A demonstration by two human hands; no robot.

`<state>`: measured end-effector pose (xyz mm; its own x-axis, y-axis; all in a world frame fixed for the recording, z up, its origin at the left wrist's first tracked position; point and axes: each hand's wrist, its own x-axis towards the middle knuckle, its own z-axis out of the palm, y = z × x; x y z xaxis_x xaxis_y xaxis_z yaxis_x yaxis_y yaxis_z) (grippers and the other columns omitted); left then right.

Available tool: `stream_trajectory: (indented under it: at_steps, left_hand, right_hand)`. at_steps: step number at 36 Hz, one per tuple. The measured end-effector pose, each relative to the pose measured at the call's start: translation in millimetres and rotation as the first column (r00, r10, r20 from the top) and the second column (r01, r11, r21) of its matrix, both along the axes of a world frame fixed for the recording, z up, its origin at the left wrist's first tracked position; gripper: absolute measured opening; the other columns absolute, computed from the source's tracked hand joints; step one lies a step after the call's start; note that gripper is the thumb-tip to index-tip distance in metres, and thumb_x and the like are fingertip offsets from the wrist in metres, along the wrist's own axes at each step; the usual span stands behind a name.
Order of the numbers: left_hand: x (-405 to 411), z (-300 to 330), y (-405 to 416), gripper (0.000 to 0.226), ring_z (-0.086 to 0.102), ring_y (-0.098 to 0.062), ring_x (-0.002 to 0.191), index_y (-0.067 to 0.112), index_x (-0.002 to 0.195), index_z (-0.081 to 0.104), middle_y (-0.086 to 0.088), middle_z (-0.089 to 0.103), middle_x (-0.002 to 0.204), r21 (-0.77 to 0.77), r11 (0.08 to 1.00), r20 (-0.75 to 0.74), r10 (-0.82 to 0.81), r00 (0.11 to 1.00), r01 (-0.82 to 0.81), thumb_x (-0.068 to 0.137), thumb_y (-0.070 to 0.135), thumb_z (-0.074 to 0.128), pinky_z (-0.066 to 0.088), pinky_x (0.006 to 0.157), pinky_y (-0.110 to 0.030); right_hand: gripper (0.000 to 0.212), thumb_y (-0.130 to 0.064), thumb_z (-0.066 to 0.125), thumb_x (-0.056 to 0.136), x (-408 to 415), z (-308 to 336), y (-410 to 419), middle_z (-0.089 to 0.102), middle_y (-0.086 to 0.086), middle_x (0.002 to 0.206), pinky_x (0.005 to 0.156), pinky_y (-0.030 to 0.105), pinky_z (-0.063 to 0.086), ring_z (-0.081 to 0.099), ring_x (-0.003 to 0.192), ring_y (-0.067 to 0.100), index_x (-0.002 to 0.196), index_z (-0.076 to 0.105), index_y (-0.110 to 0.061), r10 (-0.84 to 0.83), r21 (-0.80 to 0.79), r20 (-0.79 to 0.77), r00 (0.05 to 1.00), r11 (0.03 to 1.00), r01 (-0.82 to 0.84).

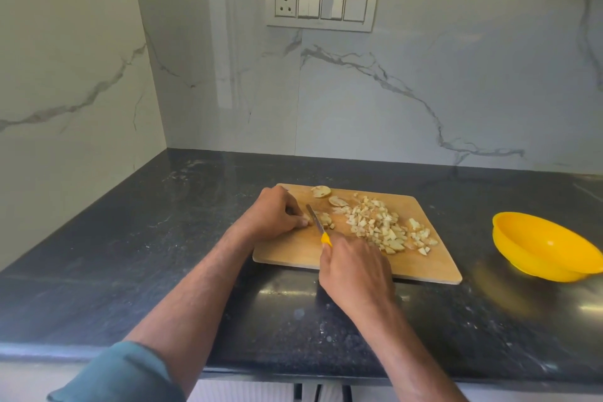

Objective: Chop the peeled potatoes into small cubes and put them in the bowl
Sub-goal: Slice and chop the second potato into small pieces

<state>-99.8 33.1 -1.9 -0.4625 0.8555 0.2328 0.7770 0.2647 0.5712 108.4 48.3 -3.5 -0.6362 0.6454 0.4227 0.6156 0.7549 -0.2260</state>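
A wooden cutting board [293, 251] lies on the dark counter. My left hand [274, 214] curls its fingers over a small potato piece [306, 218] at the board's left side. My right hand [354, 266] grips a knife by its yellow handle [325, 238], and the blade [314, 215] rests on the potato right beside my left fingertips. A few cut bits [326, 221] lie just right of the blade. A heap of potato cubes [381, 227] covers the board's middle and right. Two larger slices [321, 191] sit near the far edge. The yellow bowl [548, 250] stands empty to the right.
The black stone counter [163, 238] runs into a corner at the left, with marble walls behind and to the left. A switch and socket panel [321, 6] sits on the back wall. The counter's front edge lies close to my body.
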Motion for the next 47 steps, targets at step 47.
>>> stream_trajectory:
  at_steps: [47]
  left_hand:
    - [2.8, -2.6, 2.3, 0.011, 0.062, -0.020, 0.116, 0.022, 0.074, 0.080, 0.013, 0.070, 0.082, 0.005, 1.000, 0.073, 0.019, 0.997, -0.020, 0.080, 0.030, 0.087, 0.053, 0.099, -0.043]
  right_hand:
    - [0.023, -0.030, 0.044, 0.103, -10.5, 21.5, 9.6, 0.057, 0.000, 0.088, 0.068, 0.034, 0.048, 0.056, 0.077, 0.020, 0.109, 0.062, -0.016, 0.066, -0.132, 0.226, 0.972, 0.991, -0.037]
